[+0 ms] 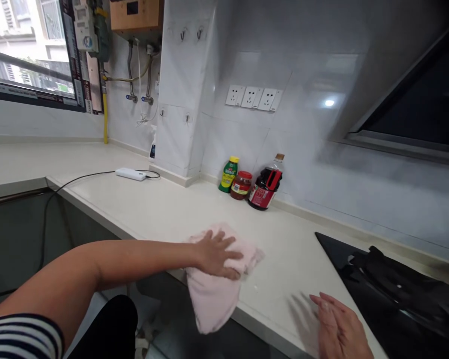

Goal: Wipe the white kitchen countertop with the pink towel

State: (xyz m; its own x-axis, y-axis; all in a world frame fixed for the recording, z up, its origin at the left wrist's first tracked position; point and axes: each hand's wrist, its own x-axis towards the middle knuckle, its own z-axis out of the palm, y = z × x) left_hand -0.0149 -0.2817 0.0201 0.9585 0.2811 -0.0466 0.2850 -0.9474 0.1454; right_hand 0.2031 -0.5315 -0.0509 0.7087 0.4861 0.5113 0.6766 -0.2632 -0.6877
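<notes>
My left hand (217, 254) lies flat on a pale pink cloth (213, 299), palm down with its fingers spread. The cloth is bunched under the palm on the white countertop (164, 209), and its lower part hangs over the front edge. Over the counter at the lower right is my right hand (340, 326), beside the black gas stove (336, 259). Its fingers are stretched out and nothing shows in them; part of this hand is cut off by the frame's bottom.
Against the wall stand a green bottle with a yellow cap (229, 174), a red-lidded jar (241, 185) and a large dark sauce bottle (265, 187). A white power bank (130, 174) with a black cable lies farther left. A spray bottle (152, 144) stands by the pillar.
</notes>
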